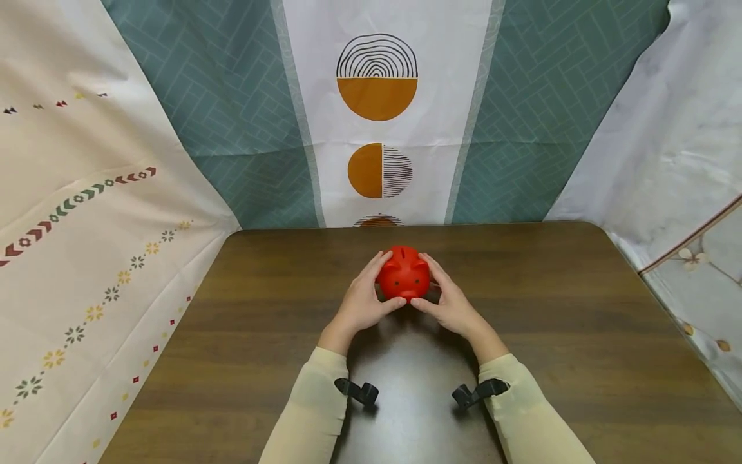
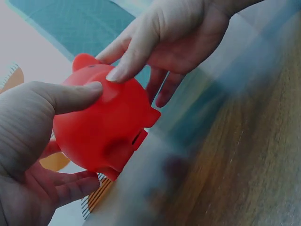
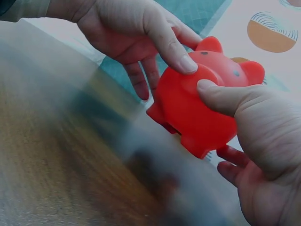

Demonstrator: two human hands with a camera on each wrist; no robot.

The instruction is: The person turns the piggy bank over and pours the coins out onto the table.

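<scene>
Between my two hands is a red piggy bank (image 1: 404,276), its snout facing me and a coin slot on top. My left hand (image 1: 364,298) grips its left side, the thumb on the snout and the fingers round the flank. From the other side my right hand (image 1: 454,308) holds it the same way, its thumb tip close to the left one. In the left wrist view the piggy bank (image 2: 103,120) shows its stubby feet above the tabletop. The right wrist view shows the piggy bank's (image 3: 202,103) ears, dark eyes and feet.
A brown wood-grain table (image 1: 232,361) lies under the hands, with a glossy reflection toward the front. Behind it hangs a green and white patterned cloth (image 1: 232,116). Light printed cloths hang at left (image 1: 87,258) and right (image 1: 666,129). Black wrist cameras (image 1: 364,392) sit on both sleeves.
</scene>
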